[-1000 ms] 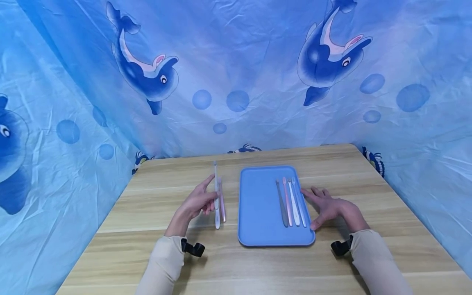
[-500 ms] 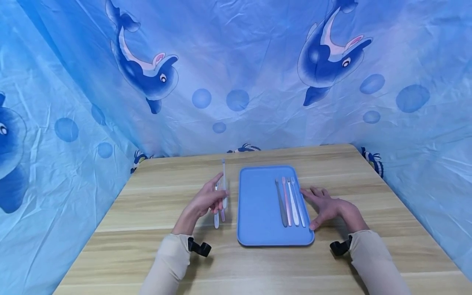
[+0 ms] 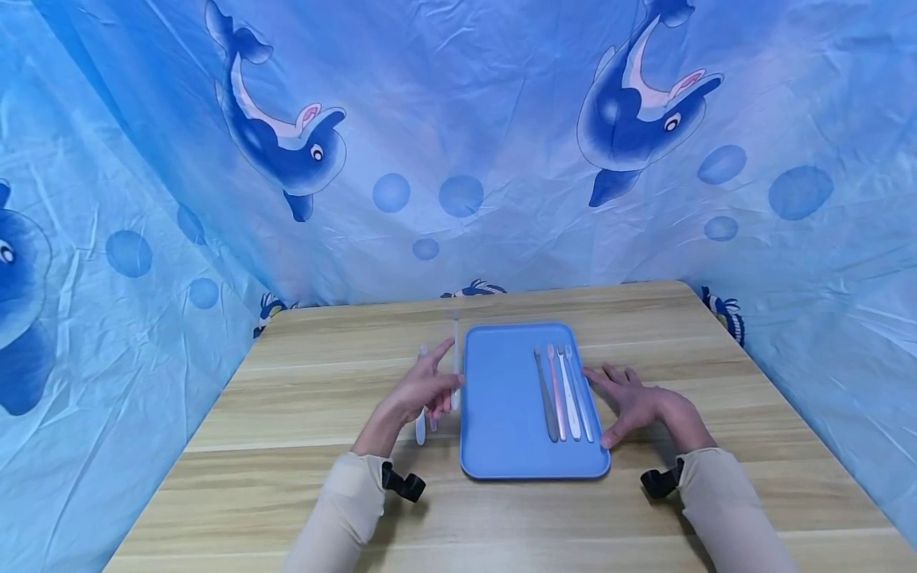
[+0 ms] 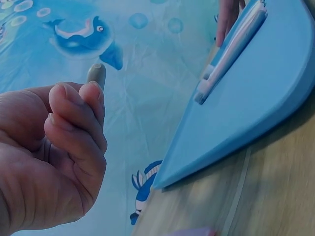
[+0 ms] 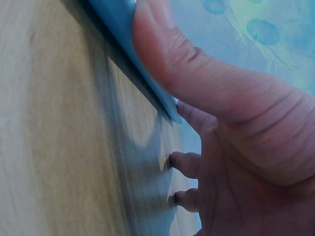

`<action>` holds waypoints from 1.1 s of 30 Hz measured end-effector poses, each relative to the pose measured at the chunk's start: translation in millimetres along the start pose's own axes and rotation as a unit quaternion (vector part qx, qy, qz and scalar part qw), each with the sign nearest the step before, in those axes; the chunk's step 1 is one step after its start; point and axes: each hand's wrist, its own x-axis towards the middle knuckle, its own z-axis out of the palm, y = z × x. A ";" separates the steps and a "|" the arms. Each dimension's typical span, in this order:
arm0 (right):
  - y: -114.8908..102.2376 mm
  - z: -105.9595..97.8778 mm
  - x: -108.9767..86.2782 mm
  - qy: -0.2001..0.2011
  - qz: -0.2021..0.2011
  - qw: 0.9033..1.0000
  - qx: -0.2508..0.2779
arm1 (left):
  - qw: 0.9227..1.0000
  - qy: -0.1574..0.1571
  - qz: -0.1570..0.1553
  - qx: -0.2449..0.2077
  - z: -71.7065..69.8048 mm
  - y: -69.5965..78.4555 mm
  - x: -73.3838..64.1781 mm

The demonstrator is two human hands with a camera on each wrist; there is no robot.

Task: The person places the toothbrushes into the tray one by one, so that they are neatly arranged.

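Observation:
My left hand (image 3: 424, 388) pinches a pale toothbrush (image 3: 456, 350) just past the left rim of a blue tray (image 3: 501, 406), its head pointing away from me. In the left wrist view only the rounded handle end (image 4: 97, 73) of that toothbrush shows above the curled fingers. Below this hand, a white toothbrush (image 3: 420, 428) and a pink toothbrush (image 3: 433, 424) lie partly hidden on the table. Thumb and forefinger of my right hand (image 3: 637, 402) touch the tray's right edge, the fingers spread. On the tray's right half lie several toothbrushes, including a grey toothbrush (image 3: 547, 402).
The wooden table (image 3: 501, 525) carries everything. A blue dolphin-print curtain (image 3: 458, 119) hangs behind it and along both sides. Each wrist wears a small black camera, such as the left camera (image 3: 404, 483).
My left hand has carried the pale toothbrush rightward, from above the loose toothbrushes to the tray's left rim. The right hand stays on the tray's edge.

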 end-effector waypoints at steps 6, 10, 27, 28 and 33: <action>-0.4 -0.5 -0.7 0.000 0.002 1.000 -0.001 | 1.000 -0.014 0.006 0.004 10.6 1.6 5.4; -0.1 -1.0 -0.5 -0.003 0.000 1.000 0.000 | 1.000 -0.024 0.013 0.010 17.4 2.2 8.7; 0.5 -2.1 -0.8 -0.002 0.001 1.000 0.005 | 0.999 -0.036 -0.008 0.003 46.5 -2.0 23.0; 0.4 -2.1 -0.8 -0.002 0.001 1.000 0.006 | 0.999 -0.037 -0.008 0.003 47.9 -2.5 23.7; -0.4 -1.7 -1.5 -0.001 0.003 1.000 0.008 | 0.999 -0.035 -0.009 0.015 54.6 -5.5 27.2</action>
